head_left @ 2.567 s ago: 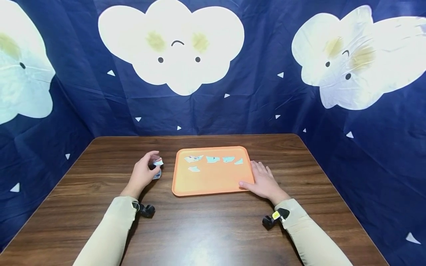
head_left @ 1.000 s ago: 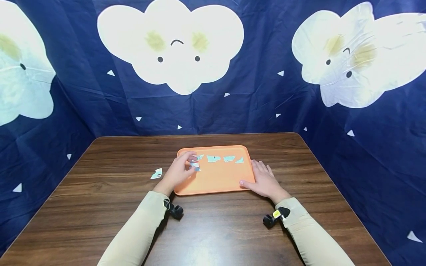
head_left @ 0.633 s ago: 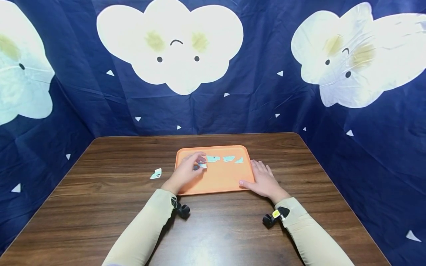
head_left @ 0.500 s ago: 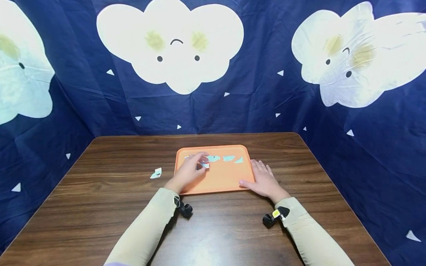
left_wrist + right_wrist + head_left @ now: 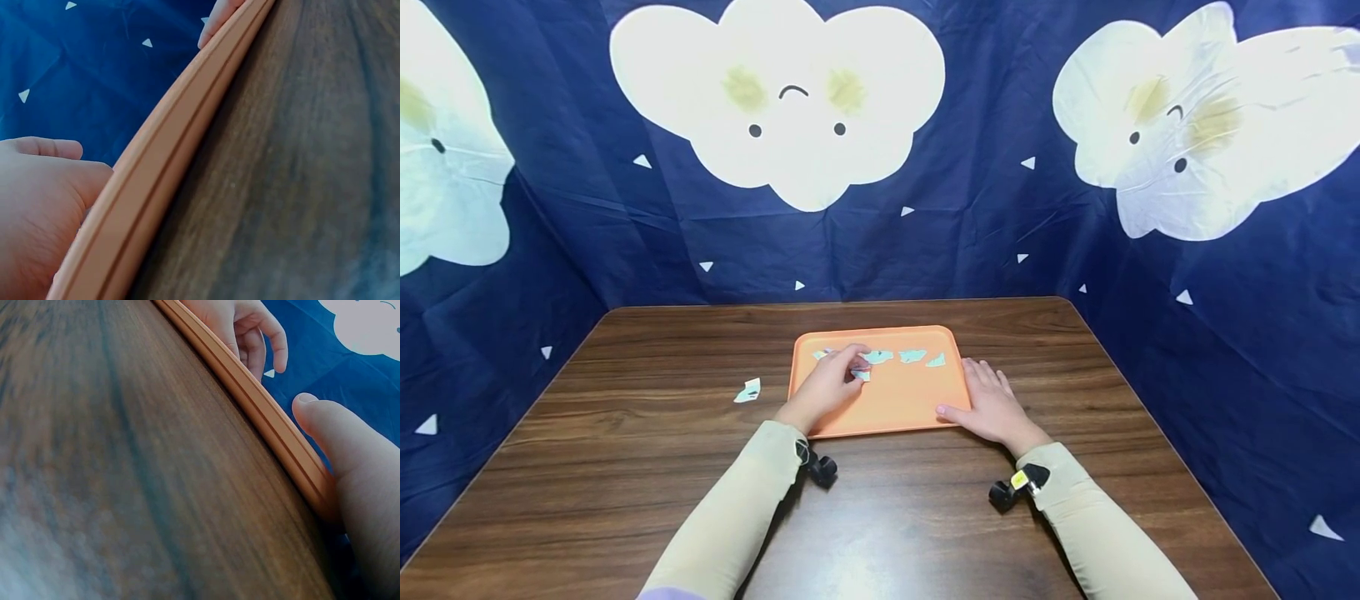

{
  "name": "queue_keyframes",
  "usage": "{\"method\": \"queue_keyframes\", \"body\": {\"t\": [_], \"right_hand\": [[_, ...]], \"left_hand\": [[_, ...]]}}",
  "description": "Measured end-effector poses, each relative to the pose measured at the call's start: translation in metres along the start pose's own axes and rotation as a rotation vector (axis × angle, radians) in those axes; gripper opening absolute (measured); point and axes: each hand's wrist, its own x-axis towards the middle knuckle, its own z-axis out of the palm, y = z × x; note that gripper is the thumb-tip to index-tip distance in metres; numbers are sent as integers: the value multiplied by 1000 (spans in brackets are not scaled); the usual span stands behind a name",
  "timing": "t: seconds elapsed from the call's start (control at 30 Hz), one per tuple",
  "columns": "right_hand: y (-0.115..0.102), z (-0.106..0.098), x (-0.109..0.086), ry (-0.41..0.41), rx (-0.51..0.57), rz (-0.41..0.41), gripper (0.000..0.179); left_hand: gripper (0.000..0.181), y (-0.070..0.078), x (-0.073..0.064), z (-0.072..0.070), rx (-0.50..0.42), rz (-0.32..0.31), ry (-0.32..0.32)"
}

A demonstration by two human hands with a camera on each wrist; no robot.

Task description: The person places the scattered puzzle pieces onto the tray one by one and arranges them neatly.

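My left hand [image 5: 829, 385] is over the left half of the orange tray [image 5: 902, 408], thumb and fingers pinching a small torn paper piece [image 5: 862, 377]. This piece is low over the tray, mostly covered by the fingers. Along the tray's far side lie more torn pieces: a pale blue one [image 5: 878, 357], another blue one [image 5: 912, 356] and a pointed one [image 5: 936, 360]. A patterned piece [image 5: 820, 354] shows partly behind the left hand. At the tray's right edge rests my right hand [image 5: 996, 407], fingers extended outside the rim and thumb over it.
One torn paper piece [image 5: 748, 391] lies on the brown wooden table [image 5: 880, 517], left of the tray. Dark blue cloth [image 5: 865, 258] with white clouds hangs behind the table and along both sides. Each wrist carries a small black camera [image 5: 824, 472].
My left hand has carried a paper piece from the table rightward onto the tray, then further toward its middle. A piece lying lower on the tray is now hidden behind it. The right hand stays put.
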Motion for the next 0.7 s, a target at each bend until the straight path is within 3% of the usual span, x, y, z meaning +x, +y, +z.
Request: {"method": "queue_keyframes", "body": {"t": [0.43,0.57,0.7], "right_hand": [[0,0,1,1,-1,-2,110],[0,1,1,0,-2,1,110],[0,1,1,-1,-1,3,111]], "left_hand": [[51,2,-2,-1,35,2,-19],[54,3,-3,-4,87,2,-5],[53,3,-7,-11,78,9,36]]}}
